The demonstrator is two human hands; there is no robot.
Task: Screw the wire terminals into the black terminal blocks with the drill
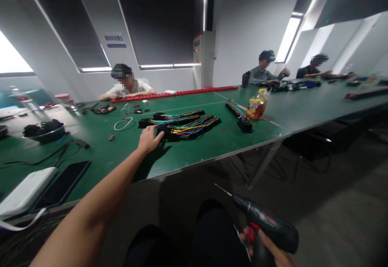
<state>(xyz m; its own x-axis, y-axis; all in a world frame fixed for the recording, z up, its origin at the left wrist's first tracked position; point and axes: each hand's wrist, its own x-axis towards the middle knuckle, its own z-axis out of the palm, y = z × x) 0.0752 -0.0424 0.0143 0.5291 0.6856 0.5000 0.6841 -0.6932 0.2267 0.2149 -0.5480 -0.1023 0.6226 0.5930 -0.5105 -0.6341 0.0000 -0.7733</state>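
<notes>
My left hand (149,139) reaches far out over the green table (212,146) and rests its fingers on the near end of a bundle of black connector blocks with coloured wires (184,126). The fingers lie fairly flat against the black block; a firm grip is not visible. My right hand (266,246) is low at the bottom right, below the table edge, wrapped round the handle of a dark cordless screwdriver (266,222) whose thin bit points up and left.
A yellow drink bottle (257,104) and another wired block (239,116) stand right of the bundle. A dark phone (62,185) and a white box (26,192) lie near the left edge. A bowl of black parts (45,131) sits far left. Three people sit at the far side.
</notes>
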